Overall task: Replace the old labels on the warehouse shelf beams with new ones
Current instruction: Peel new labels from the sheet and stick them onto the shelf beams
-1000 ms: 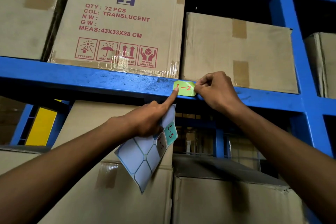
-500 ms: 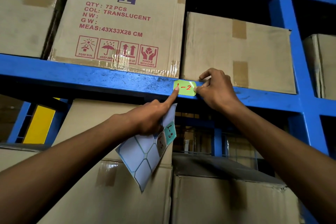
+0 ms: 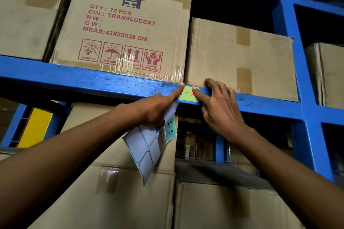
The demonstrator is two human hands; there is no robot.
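Green paper, lettered in red, is the thing being worked: the new label (image 3: 188, 95) lies on the front face of the blue shelf beam (image 3: 93, 82), just below the seam between the printed carton (image 3: 121, 29) and the plain carton (image 3: 240, 57). The left hand (image 3: 154, 109) presses its straight index finger on the label's left end, while its other fingers curl round a backing sheet (image 3: 147, 147) that hangs below the beam and carries a teal sticker marked L-3 (image 3: 170, 129). The right hand (image 3: 219, 106) presses its index finger on the label's right part; the remaining fingers spread loosely over the beam and hold nothing.

The step in hand looks like smoothing the label down. To do it well, the person would likely keep one finger as an anchor and sweep the other outward, so no bubble or lifted corner remains. The beam's paint looks scuffed and dusty, so firm pressure along every edge should help it stick. Whether the old label lies beneath cannot be told.
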